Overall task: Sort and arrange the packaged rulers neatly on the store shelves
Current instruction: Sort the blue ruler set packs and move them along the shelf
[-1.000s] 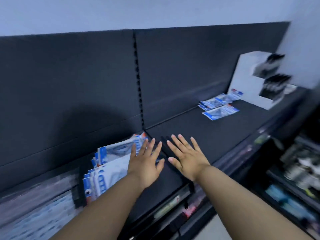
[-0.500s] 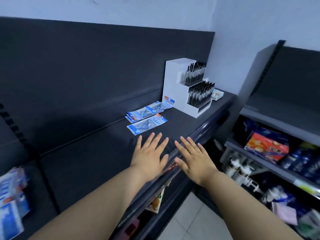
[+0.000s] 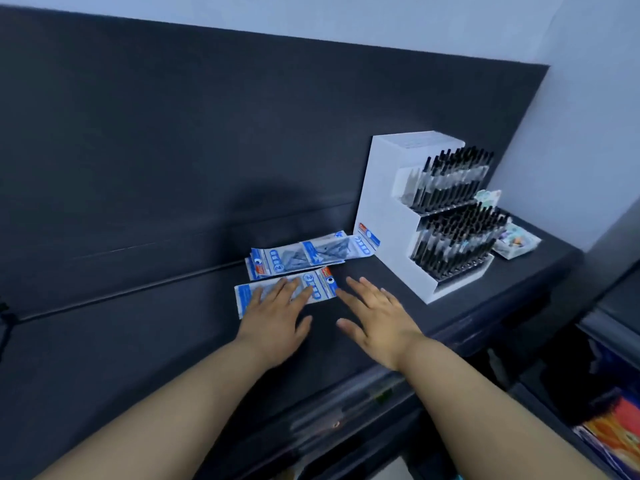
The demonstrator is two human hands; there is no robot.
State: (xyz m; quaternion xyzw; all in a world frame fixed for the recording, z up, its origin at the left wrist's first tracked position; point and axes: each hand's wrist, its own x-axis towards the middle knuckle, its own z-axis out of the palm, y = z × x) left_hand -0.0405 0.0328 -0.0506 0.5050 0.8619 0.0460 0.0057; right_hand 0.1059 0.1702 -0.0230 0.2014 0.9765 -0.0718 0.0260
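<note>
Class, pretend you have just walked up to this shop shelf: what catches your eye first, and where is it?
Two outstretched hands fill the middle: the left hand lies with straight fingers over the nearest ruler packet, and the right hand is spread above the dark shelf beside it. Behind them lies a loose pile of blue-and-white packets. To the right stands a white display stand packed with black pens.

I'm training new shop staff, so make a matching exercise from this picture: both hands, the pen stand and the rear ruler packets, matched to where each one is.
1 left hand
2 right hand
3 white pen stand
4 rear ruler packets

A over bare shelf, right of front ruler packet
B spread over front ruler packet
C by the back panel
D right of all packets, holding black pens

Pairs: 1-B, 2-A, 3-D, 4-C
</note>
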